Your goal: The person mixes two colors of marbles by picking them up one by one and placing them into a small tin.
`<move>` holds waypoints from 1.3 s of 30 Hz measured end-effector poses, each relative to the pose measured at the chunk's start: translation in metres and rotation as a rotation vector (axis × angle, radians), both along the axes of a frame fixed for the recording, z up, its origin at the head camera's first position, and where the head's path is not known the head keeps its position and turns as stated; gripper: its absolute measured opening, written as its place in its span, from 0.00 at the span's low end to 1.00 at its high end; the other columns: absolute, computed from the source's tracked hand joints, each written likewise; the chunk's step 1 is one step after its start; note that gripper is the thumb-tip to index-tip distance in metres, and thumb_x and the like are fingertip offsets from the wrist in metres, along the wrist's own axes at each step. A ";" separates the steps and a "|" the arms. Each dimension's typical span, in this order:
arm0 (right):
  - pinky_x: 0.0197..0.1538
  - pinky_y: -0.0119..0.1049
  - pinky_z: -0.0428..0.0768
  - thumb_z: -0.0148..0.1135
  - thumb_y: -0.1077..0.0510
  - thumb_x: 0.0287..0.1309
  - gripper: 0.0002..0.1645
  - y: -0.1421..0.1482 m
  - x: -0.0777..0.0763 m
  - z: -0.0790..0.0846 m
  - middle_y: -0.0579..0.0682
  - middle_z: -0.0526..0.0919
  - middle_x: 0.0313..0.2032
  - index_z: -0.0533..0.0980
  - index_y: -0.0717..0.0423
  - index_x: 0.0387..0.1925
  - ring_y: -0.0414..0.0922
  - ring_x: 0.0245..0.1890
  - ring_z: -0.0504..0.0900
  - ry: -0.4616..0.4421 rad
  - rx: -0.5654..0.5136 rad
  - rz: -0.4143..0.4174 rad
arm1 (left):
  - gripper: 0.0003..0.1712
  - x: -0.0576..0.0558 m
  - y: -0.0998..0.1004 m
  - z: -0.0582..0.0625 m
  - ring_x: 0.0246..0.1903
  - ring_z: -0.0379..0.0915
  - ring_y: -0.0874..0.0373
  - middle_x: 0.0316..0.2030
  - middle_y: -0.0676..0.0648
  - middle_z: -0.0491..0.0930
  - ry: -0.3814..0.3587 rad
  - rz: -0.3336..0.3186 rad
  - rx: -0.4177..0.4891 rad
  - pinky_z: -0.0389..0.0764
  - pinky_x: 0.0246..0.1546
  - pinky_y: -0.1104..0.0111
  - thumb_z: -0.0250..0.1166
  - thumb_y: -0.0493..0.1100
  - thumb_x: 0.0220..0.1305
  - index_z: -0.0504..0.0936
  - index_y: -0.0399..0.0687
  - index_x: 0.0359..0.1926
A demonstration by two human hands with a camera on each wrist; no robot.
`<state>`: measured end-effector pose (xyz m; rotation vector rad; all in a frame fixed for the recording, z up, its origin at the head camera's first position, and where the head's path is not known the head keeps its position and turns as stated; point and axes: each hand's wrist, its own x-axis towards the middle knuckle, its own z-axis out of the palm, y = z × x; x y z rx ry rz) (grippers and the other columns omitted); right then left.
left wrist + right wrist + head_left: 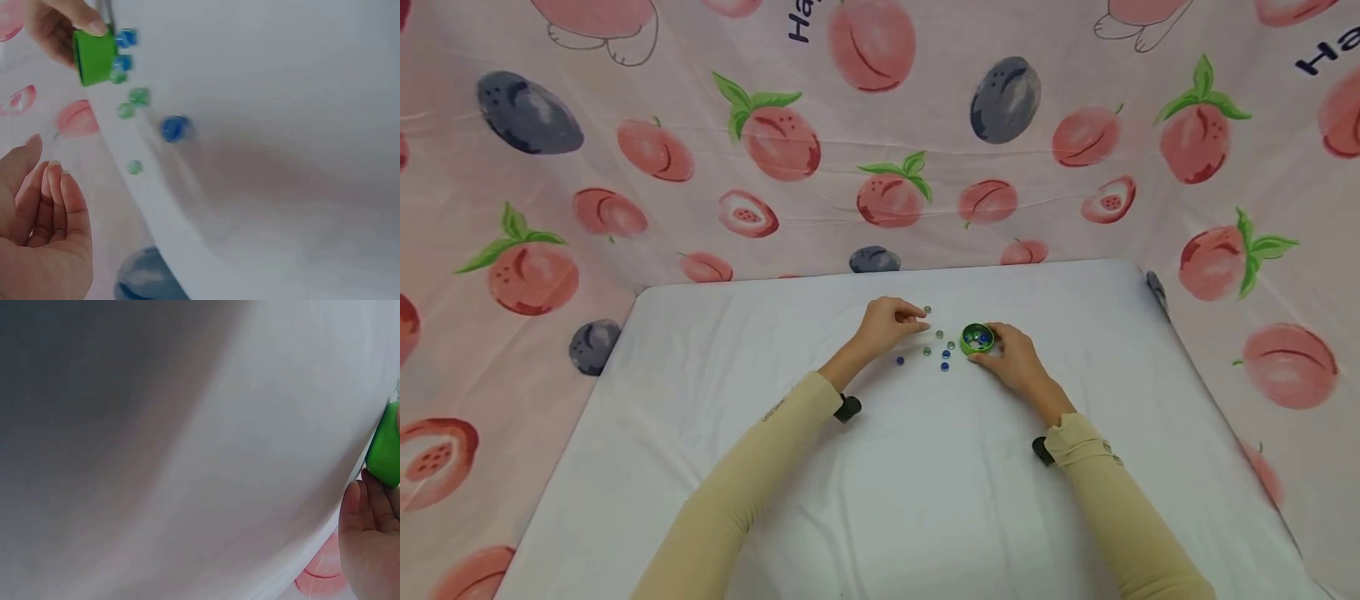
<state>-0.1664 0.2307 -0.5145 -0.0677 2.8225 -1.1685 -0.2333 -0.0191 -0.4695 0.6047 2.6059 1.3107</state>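
Note:
A small round green cup [977, 339] stands on the white cloth, with blue and clear marbles [976, 338] inside. My right hand [1015, 358] holds the cup from its right side, thumb and fingers around the wall. Left of the cup lie several loose marbles, among them a blue marble [900, 361] and a green one [939, 334]. My left hand [886, 327] is over the cloth, its fingertips close to the farthest green marble [927, 309]. In the left wrist view, thumb and bent fingers stand apart with nothing between them.
A white cloth covers the table [895, 500]. Behind it and at both sides hangs a pink curtain [820, 217] printed with fruit. Dark wrist cameras [847, 408] sit at both cuffs.

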 end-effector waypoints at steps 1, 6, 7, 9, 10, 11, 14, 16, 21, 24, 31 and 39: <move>0.65 0.57 0.76 0.73 0.56 0.67 0.40 0.000 0.000 0.000 0.69 0.76 0.64 0.68 0.72 0.71 0.62 0.60 0.77 0.000 0.002 0.000 | 0.13 0.002 -0.006 -0.003 0.34 0.75 0.59 0.35 0.44 0.86 -0.006 0.003 -0.004 0.74 0.38 0.73 0.75 0.39 0.66 0.91 0.34 0.48; 0.65 0.56 0.76 0.73 0.56 0.67 0.40 0.000 -0.002 -0.001 0.69 0.76 0.64 0.68 0.72 0.71 0.61 0.60 0.77 -0.003 0.007 0.000 | 0.12 0.019 -0.031 -0.023 0.34 0.73 0.59 0.33 0.45 0.84 -0.068 0.014 -0.022 0.74 0.38 0.72 0.76 0.38 0.65 0.91 0.34 0.46; 0.65 0.57 0.76 0.73 0.56 0.67 0.40 0.000 -0.002 -0.001 0.70 0.76 0.64 0.68 0.72 0.71 0.61 0.61 0.77 -0.004 0.006 -0.001 | 0.12 0.022 -0.034 -0.027 0.34 0.73 0.59 0.32 0.45 0.84 -0.077 0.009 -0.023 0.74 0.38 0.72 0.76 0.37 0.65 0.91 0.34 0.46; 0.65 0.57 0.76 0.73 0.56 0.67 0.40 0.000 -0.001 -0.001 0.70 0.76 0.64 0.68 0.72 0.71 0.62 0.61 0.77 -0.007 0.003 -0.004 | 0.11 0.027 -0.038 -0.036 0.33 0.73 0.60 0.31 0.46 0.84 -0.076 -0.003 -0.031 0.74 0.37 0.72 0.76 0.37 0.65 0.91 0.34 0.45; 0.65 0.57 0.76 0.73 0.57 0.67 0.40 0.000 -0.001 -0.001 0.70 0.76 0.64 0.67 0.72 0.71 0.62 0.61 0.76 -0.008 0.001 -0.005 | 0.11 0.028 -0.038 -0.040 0.32 0.73 0.61 0.31 0.46 0.84 -0.063 -0.014 -0.033 0.74 0.37 0.72 0.76 0.36 0.64 0.91 0.33 0.44; 0.65 0.57 0.76 0.73 0.57 0.67 0.40 0.000 -0.001 -0.002 0.70 0.76 0.64 0.67 0.72 0.71 0.62 0.61 0.77 -0.006 0.000 -0.005 | 0.10 0.029 -0.039 -0.044 0.32 0.73 0.61 0.30 0.47 0.84 -0.047 -0.024 -0.037 0.74 0.36 0.73 0.76 0.36 0.64 0.91 0.33 0.44; 0.65 0.57 0.76 0.74 0.57 0.67 0.40 0.000 -0.001 -0.002 0.70 0.76 0.64 0.68 0.72 0.71 0.62 0.60 0.77 -0.003 -0.006 -0.006 | 0.09 0.027 -0.038 -0.048 0.30 0.74 0.63 0.29 0.47 0.84 0.002 -0.050 -0.060 0.75 0.35 0.73 0.76 0.35 0.64 0.91 0.33 0.42; 0.65 0.57 0.76 0.74 0.56 0.67 0.40 0.000 -0.002 -0.002 0.70 0.76 0.64 0.68 0.72 0.71 0.62 0.60 0.77 -0.006 -0.009 -0.004 | 0.08 0.025 -0.035 -0.047 0.29 0.74 0.63 0.29 0.47 0.84 0.010 -0.049 -0.064 0.75 0.35 0.74 0.75 0.35 0.64 0.91 0.33 0.42; 0.64 0.57 0.76 0.73 0.56 0.67 0.39 -0.001 -0.001 -0.002 0.70 0.77 0.64 0.68 0.72 0.70 0.62 0.58 0.77 -0.008 -0.017 0.002 | 0.10 0.016 -0.021 -0.029 0.32 0.74 0.60 0.31 0.46 0.84 -0.019 -0.023 -0.034 0.75 0.36 0.73 0.75 0.36 0.66 0.91 0.34 0.45; 0.64 0.57 0.76 0.73 0.56 0.67 0.39 0.000 0.000 -0.001 0.69 0.77 0.63 0.68 0.72 0.70 0.61 0.58 0.77 -0.004 -0.010 0.003 | 0.12 0.008 -0.005 -0.015 0.33 0.74 0.58 0.33 0.44 0.85 -0.015 -0.023 -0.013 0.74 0.36 0.73 0.74 0.37 0.67 0.90 0.34 0.48; 0.62 0.57 0.77 0.74 0.56 0.66 0.39 0.003 -0.001 -0.001 0.70 0.78 0.62 0.69 0.73 0.69 0.62 0.57 0.78 0.020 -0.011 0.004 | 0.13 -0.003 0.040 -0.008 0.34 0.75 0.60 0.36 0.44 0.86 -0.006 -0.071 0.007 0.74 0.36 0.75 0.74 0.39 0.68 0.91 0.35 0.49; 0.59 0.57 0.77 0.74 0.57 0.66 0.37 0.005 -0.002 -0.003 0.70 0.79 0.60 0.71 0.74 0.67 0.61 0.55 0.78 0.054 -0.022 0.016 | 0.12 0.004 0.063 -0.029 0.29 0.72 0.65 0.32 0.45 0.85 -0.054 -0.115 0.038 0.73 0.32 0.77 0.73 0.37 0.68 0.90 0.34 0.49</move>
